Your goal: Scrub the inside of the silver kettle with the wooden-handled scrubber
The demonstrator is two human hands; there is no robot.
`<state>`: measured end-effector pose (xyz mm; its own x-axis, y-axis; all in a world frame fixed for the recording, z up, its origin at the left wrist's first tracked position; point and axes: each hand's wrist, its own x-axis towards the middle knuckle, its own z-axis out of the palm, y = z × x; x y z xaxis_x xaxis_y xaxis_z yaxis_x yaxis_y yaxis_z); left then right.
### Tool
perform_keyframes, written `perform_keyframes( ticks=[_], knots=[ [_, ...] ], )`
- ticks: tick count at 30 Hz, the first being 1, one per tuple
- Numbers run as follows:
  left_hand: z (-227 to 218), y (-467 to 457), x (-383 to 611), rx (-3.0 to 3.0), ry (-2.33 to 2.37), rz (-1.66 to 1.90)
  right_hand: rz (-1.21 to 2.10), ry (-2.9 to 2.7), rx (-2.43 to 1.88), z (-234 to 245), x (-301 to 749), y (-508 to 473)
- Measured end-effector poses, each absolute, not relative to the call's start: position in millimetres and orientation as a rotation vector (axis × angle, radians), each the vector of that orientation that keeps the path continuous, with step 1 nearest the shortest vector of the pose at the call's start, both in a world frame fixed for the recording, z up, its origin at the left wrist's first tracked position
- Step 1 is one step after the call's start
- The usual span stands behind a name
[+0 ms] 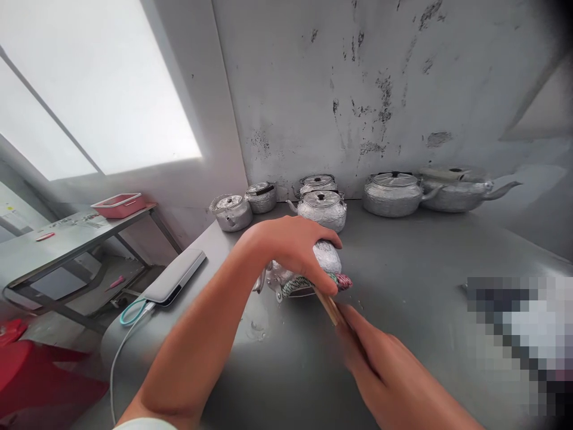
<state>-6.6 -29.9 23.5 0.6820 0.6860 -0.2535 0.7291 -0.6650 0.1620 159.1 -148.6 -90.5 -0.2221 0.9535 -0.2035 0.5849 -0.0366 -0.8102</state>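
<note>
A small hammered silver teapot (328, 258) lies tipped on the grey table in front of me, its open side towards me. A cord-wrapped handle (297, 283) in green and pink crosses its near side. From above, my left hand (295, 242) is wrapped over the teapot, thumb on the near side. My right hand (373, 358) is closed round a light wooden stick (328, 306), whose far end reaches the cord-wrapped handle beside my left thumb. I cannot make out the stick's tip, which is hidden there.
Several silver kettles (394, 196) stand along the wall at the back of the table (403, 286). A grey power bank (176, 276) with a cable lies at the left edge. Further left are a side table with a pink basket (119, 206) and a red stool (40, 382).
</note>
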Motion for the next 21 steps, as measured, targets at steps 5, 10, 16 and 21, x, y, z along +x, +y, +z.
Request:
perform_keyframes(
  ticks=[5, 10, 16, 21],
  knots=[
    [22, -29, -6, 2.653, 1.144, -0.216, 1.097, -1.858, -1.644, -96, 160, -149],
    [19, -32, -1, 2.653, 1.192, -0.159, 1.069, -1.899, -1.668, -103, 164, -145],
    [11, -34, 5, 2.704, 1.187, -0.080, 1.329, -1.807, -1.681, -111, 164, -149],
    [7, -35, 13, 2.786, 1.158, -0.006, 1.549, -1.579, -1.668, -109, 154, -154]
  ],
)
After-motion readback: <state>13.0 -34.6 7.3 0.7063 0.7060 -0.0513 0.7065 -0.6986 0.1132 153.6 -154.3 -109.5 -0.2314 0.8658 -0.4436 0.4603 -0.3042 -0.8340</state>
